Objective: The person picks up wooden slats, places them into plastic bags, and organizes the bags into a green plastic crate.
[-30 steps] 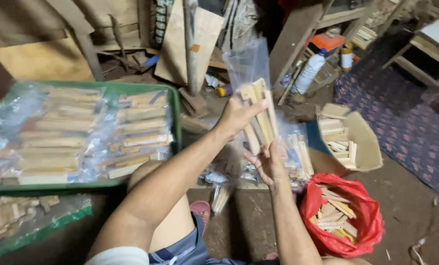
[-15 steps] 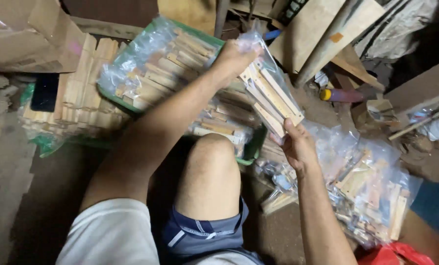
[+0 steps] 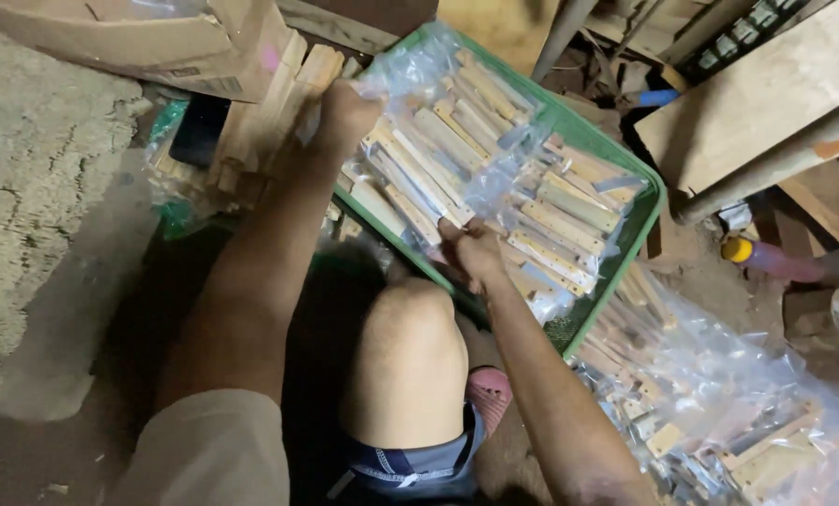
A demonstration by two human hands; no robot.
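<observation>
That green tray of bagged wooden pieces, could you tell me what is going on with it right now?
A seated person is holding a clear plastic bag of wooden strips over the green tray. The left hand grips the bag's top end and the right hand holds its lower end. The tray already holds several similar bags. More bagged pieces lie on the floor to the right, and loose wooden strips are stacked to the left under a cardboard box.
</observation>
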